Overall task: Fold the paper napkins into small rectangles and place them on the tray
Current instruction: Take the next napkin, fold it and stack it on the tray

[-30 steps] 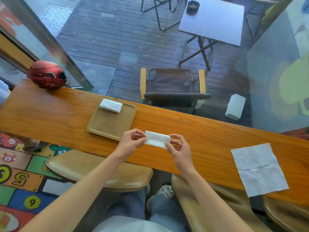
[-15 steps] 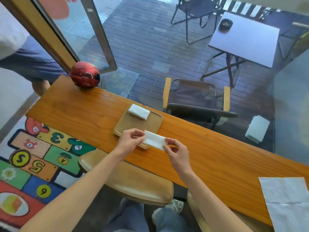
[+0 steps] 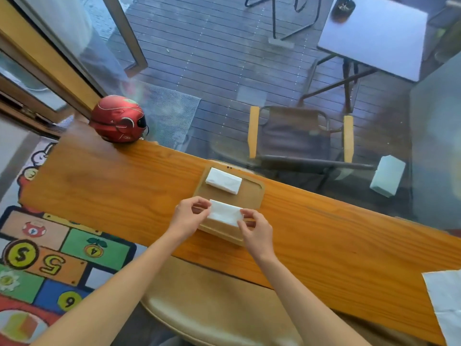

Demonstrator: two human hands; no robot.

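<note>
Now two hands (image 3: pixel 224 221), two napkins (folded) (image 3: pixel 223 181)

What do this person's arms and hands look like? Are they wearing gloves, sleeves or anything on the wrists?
Both arms are bare along all that shows: no sleeve enters the picture. The left hand and right hand wear no gloves, and no ring, watch or bracelet is visible on the fingers or wrists. The fingernails look short and unpainted, though they are small in this view.
</note>
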